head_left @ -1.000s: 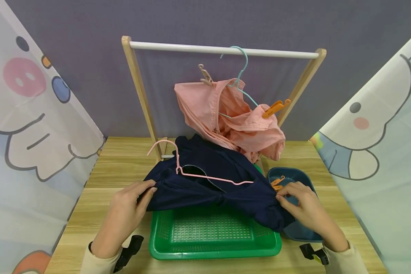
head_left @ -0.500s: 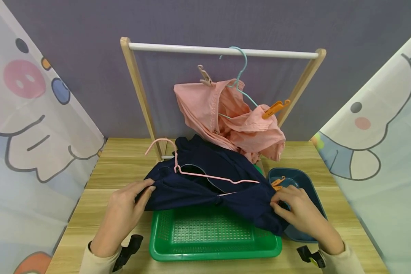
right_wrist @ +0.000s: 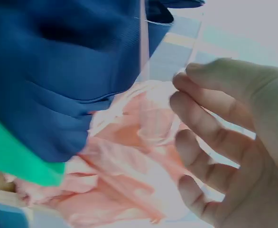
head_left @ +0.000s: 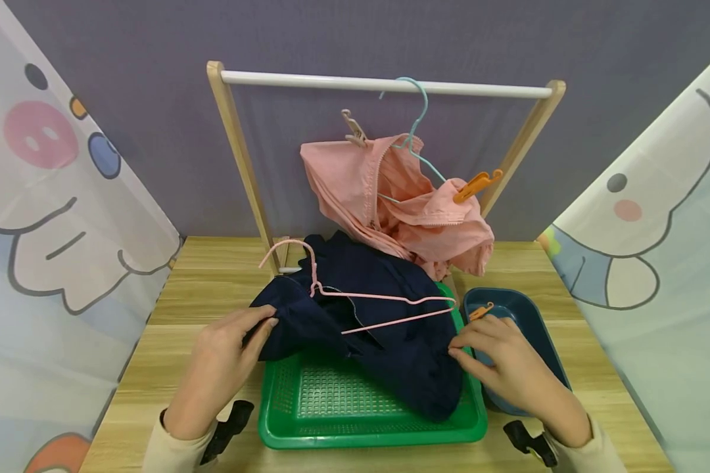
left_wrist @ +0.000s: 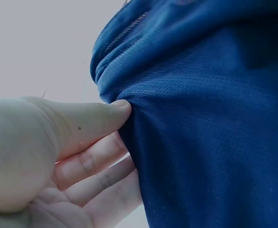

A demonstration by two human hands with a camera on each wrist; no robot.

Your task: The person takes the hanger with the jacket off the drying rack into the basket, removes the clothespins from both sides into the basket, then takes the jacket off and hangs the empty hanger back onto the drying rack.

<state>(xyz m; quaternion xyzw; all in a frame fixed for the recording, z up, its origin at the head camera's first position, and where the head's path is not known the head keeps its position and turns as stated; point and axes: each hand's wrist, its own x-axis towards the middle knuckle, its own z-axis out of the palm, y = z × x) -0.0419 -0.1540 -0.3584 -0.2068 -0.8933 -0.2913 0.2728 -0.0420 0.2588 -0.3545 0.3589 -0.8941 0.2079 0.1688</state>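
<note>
My left hand pinches the left edge of a navy garment between thumb and fingers; the left wrist view shows the thumb pressed on the cloth. Draped over a green basket, the garment has a wide opening in its middle. A pink hanger lies across that opening, its hook pointing left and its right end out in the open. Its left part is hidden in the cloth. By the garment's right edge is my right hand, its fingers loosely bent with nothing between them in the right wrist view.
Behind stands a rack with a white rail. From it a pink jacket hangs on a teal hanger, with a beige clip and an orange clip. A blue bin holds an orange clip.
My right hand has let go of the garment's right side and moved left. That side has dropped into the basket, and the hanger's right end and lower bar have come into view.
</note>
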